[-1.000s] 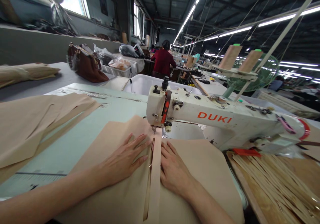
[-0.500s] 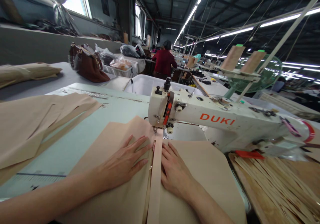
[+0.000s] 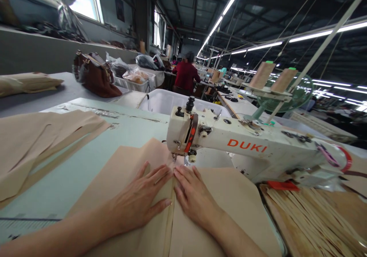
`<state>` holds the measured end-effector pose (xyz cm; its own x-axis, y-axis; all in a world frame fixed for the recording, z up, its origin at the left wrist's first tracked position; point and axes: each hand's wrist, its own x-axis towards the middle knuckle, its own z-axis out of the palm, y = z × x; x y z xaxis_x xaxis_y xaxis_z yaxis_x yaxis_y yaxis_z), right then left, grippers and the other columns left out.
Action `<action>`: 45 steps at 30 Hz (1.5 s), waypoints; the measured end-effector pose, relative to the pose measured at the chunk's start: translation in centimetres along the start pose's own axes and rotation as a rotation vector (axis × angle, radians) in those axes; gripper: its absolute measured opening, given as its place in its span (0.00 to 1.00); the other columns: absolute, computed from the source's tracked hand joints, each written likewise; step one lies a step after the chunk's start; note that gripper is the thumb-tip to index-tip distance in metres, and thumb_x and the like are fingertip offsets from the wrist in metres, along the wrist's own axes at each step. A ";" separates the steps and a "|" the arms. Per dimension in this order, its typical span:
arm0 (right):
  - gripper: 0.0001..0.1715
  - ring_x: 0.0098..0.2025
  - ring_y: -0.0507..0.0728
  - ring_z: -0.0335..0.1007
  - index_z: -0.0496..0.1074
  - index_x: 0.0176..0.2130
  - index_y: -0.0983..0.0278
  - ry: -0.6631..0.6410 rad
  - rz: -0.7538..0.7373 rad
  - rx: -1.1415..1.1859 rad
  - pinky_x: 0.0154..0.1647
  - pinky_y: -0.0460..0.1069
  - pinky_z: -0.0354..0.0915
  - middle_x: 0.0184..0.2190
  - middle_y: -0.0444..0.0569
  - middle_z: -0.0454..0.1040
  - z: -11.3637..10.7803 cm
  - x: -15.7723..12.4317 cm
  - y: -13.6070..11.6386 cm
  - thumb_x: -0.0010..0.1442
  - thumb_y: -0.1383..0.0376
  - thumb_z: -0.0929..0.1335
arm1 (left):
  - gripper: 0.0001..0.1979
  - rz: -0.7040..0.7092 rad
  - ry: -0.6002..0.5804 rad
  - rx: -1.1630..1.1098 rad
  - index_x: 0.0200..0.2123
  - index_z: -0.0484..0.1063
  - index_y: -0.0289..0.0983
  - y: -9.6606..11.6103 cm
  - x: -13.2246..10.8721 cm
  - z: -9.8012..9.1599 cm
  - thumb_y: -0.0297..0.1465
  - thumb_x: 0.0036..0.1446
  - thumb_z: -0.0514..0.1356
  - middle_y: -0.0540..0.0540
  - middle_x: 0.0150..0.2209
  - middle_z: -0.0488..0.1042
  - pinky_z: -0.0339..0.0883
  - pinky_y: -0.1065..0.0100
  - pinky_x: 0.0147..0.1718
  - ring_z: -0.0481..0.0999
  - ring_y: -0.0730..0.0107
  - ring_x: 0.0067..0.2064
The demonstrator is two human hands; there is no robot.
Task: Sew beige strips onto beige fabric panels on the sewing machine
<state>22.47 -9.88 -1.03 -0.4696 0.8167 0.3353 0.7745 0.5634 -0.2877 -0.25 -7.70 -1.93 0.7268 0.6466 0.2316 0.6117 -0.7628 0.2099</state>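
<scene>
Tan sheet material [image 3: 229,196] lies under the head of a white sewing machine [image 3: 218,134] marked DUKI. A narrow seam or strip [image 3: 169,222] runs down the middle of it, between my hands, toward the presser foot [image 3: 174,157]. My left hand [image 3: 143,196] presses flat on the left part, fingers stretched, thumb beside the seam. My right hand [image 3: 193,196] lies on the right part with its fingertips at the seam, just in front of the presser foot. Both hands are open. Whatever lies beneath the right fingers is hidden.
More tan pieces [image 3: 37,146] lie on the pale green table [image 3: 120,129] at left. On the right, a board [image 3: 341,199] carries many thin tan strips [image 3: 301,219]. Behind stand a brown handbag [image 3: 96,75], a white bin [image 3: 156,100], thread cones [image 3: 262,75] and a person in dark red [image 3: 186,75].
My right hand has shifted left and forward over the seam. The wide flat strip seen between my hands now shows only as a narrow line. The view has turned slightly.
</scene>
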 end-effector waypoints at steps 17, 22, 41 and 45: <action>0.28 0.67 0.61 0.59 0.61 0.65 0.67 -0.013 -0.004 -0.174 0.67 0.66 0.57 0.66 0.55 0.61 1.6 0.8 1.1 0.68 0.70 0.59 | 0.32 0.018 -0.026 0.030 0.72 0.47 0.42 -1.4 1.1 0.0 0.42 0.70 0.52 0.43 0.70 0.55 0.39 0.41 0.68 0.53 0.54 0.70; 0.27 0.66 0.60 0.59 0.63 0.64 0.66 -0.010 -0.013 -0.146 0.68 0.66 0.55 0.65 0.55 0.62 1.6 1.0 1.6 0.68 0.70 0.60 | 0.32 0.013 -0.021 0.025 0.72 0.48 0.40 -1.3 1.3 -0.1 0.41 0.69 0.53 0.41 0.70 0.55 0.38 0.41 0.68 0.52 0.54 0.71; 0.27 0.37 0.57 0.78 0.72 0.45 0.64 -0.050 0.544 1.305 0.41 0.50 0.72 0.37 0.52 0.78 3.1 -14.6 -10.7 0.64 0.44 0.66 | 0.38 0.160 0.242 0.270 0.72 0.45 0.32 9.8 -11.5 3.6 0.22 0.60 0.54 0.39 0.67 0.61 0.27 0.50 0.71 0.57 0.55 0.69; 0.31 0.21 0.51 0.71 0.69 0.37 0.66 -0.078 0.603 1.396 0.21 0.43 0.62 0.27 0.49 0.75 0.7 -13.2 -10.7 0.65 0.40 0.63 | 0.46 0.174 0.319 0.159 0.73 0.42 0.39 9.7 -11.3 1.6 0.14 0.50 0.46 0.47 0.64 0.67 0.40 0.54 0.71 0.64 0.64 0.66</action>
<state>20.09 -26.61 -2.97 -0.2952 0.9397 -0.1726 -0.1339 -0.2196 -0.9664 -2.04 -22.39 -4.00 0.7058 0.4594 0.5392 0.5469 -0.8372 -0.0025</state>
